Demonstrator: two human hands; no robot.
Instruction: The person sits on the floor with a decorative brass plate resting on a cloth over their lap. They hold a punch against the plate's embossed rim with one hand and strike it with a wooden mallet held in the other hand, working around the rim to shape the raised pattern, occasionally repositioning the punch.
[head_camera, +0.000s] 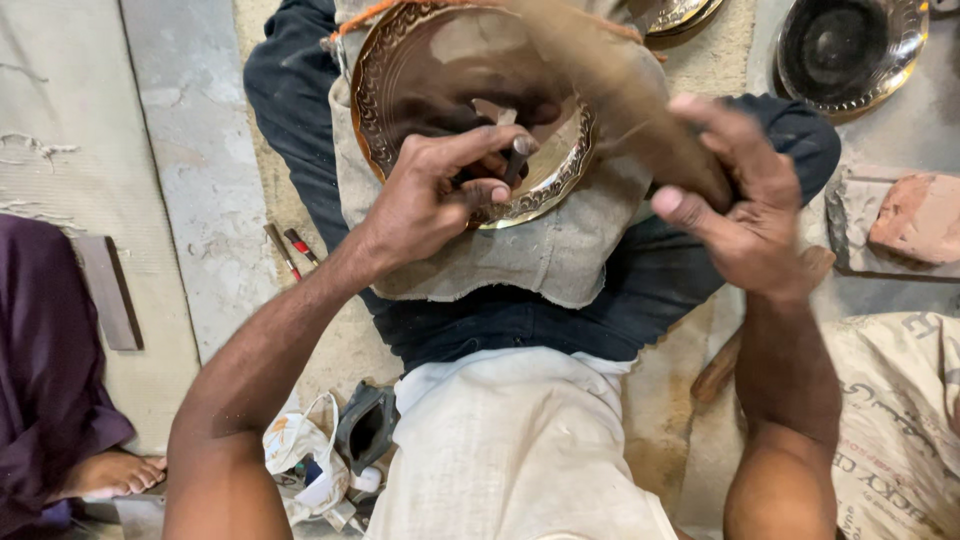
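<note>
a: where the brass plate (440, 90) rests on the cloth-padded lap (560, 250), what keeps the punch (517, 160) true?

b: left hand (440, 195) pinched shut round it, tip on the rim pattern. right hand (745, 215) grips a blurred mallet (620, 90); light, square blows look best.

Metalwork workshop: embossed brass plates (470, 110), punches (292, 248).
</note>
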